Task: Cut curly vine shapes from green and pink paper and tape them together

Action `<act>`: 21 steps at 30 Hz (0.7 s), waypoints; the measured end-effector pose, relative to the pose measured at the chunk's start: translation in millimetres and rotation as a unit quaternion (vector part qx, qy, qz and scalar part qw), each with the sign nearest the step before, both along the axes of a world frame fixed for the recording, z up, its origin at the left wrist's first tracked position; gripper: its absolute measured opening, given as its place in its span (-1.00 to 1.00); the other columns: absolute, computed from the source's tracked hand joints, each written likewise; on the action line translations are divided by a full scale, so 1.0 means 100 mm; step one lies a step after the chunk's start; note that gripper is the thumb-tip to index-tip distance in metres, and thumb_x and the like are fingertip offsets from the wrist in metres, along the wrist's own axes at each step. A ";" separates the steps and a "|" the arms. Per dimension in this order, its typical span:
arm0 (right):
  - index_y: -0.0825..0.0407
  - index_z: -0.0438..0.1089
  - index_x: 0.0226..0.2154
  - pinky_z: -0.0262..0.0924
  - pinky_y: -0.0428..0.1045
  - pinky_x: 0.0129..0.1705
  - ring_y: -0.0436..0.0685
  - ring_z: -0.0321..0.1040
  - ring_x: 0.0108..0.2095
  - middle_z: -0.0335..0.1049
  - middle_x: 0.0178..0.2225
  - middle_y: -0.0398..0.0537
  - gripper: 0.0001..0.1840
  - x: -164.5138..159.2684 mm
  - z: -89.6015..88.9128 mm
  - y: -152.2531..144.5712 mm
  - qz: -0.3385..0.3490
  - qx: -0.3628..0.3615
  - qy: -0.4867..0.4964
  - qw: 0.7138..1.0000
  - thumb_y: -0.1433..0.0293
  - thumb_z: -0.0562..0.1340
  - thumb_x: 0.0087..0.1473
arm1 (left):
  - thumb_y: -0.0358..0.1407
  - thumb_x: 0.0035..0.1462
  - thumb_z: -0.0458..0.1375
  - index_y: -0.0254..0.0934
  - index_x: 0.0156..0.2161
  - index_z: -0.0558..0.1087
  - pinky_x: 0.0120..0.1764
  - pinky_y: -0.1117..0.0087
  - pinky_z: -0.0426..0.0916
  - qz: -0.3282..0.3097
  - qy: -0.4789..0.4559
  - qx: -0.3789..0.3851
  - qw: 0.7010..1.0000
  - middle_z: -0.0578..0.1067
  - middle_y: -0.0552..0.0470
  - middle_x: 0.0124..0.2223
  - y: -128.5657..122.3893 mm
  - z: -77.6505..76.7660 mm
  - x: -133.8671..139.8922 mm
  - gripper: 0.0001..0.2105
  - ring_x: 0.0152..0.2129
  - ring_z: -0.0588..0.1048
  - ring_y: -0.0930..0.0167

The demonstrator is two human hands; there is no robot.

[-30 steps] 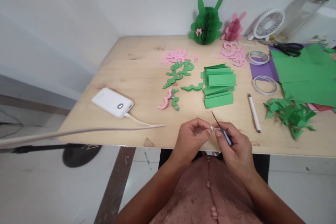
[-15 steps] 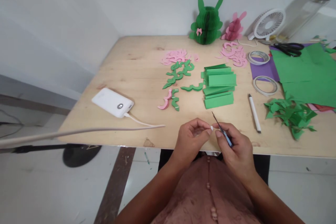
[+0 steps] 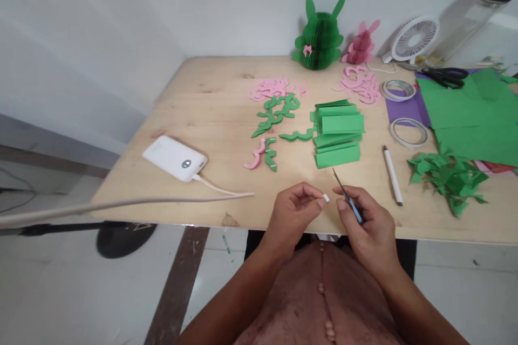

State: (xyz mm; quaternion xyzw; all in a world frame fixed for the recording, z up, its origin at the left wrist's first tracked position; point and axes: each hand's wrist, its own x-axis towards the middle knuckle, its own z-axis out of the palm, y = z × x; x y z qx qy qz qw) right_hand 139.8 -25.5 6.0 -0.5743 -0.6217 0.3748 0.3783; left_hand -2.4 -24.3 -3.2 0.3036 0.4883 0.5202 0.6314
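Note:
My left hand [image 3: 297,215] is pinched closed on a small white piece [image 3: 326,198], possibly tape, which juts from the fingertips. In my right hand [image 3: 368,223] is a slim blue-handled tool [image 3: 353,210] with a thin dark tip pointing away from me; its exact kind is unclear. A small gap separates the right fingertips from the white piece. Beyond the hands stands a pleated green paper stack [image 3: 342,124], with a wavy green cutout [image 3: 297,136] at its left. A pink wavy cutout [image 3: 254,156] and a green one [image 3: 270,155] with white strips lie further left.
Green cutouts [image 3: 279,113] and pink scraps [image 3: 271,88] lie mid-table. A white power bank [image 3: 175,158] is at left. To the right are a white pen [image 3: 392,175], tape rolls [image 3: 408,132], green scraps [image 3: 449,175] and black scissors [image 3: 445,76]. Paper rabbits [image 3: 321,38] stand behind.
My right hand has drawn slightly right, away from the left fingertips, with the blue-handled tool. More of the white piece shows in my left hand, which has barely moved.

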 end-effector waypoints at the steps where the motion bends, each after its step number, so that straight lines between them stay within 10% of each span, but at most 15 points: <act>1: 0.04 0.42 -0.26 0.08 -0.10 -0.51 -0.02 0.19 -0.56 0.33 -0.51 -0.18 -0.78 0.01 0.00 0.00 0.007 -0.019 0.025 0.999 0.25 0.18 0.12 | -0.32 -0.11 0.31 -0.32 -0.48 0.46 -0.29 0.46 0.27 0.008 -0.014 -0.003 1.000 0.49 0.07 -0.45 0.00 0.01 -0.01 -0.88 -0.45 0.41 0.48; 6: 0.08 0.42 -0.24 -0.17 -0.11 -0.61 -0.05 -0.07 -0.63 -0.01 -0.64 -0.28 -0.58 0.09 -0.08 -0.02 0.043 -0.145 0.170 0.974 0.07 0.13 0.15 | -0.32 -0.11 0.33 -0.32 -0.46 0.47 -0.25 0.44 0.29 0.034 -0.049 -0.002 0.998 0.51 0.06 -0.43 0.02 0.06 -0.03 -0.86 -0.43 0.44 0.46; 21: 0.09 0.45 -0.36 -0.18 -0.11 -0.63 -0.07 -0.10 -0.68 0.01 -0.70 -0.28 -0.54 0.06 -0.19 -0.07 0.050 -0.202 0.193 0.959 0.02 0.14 0.12 | -0.32 -0.17 0.32 -0.31 -0.50 0.49 -0.28 0.45 0.31 0.061 -0.037 -0.005 0.997 0.49 0.08 -0.48 0.09 0.09 -0.01 -0.88 -0.46 0.42 0.47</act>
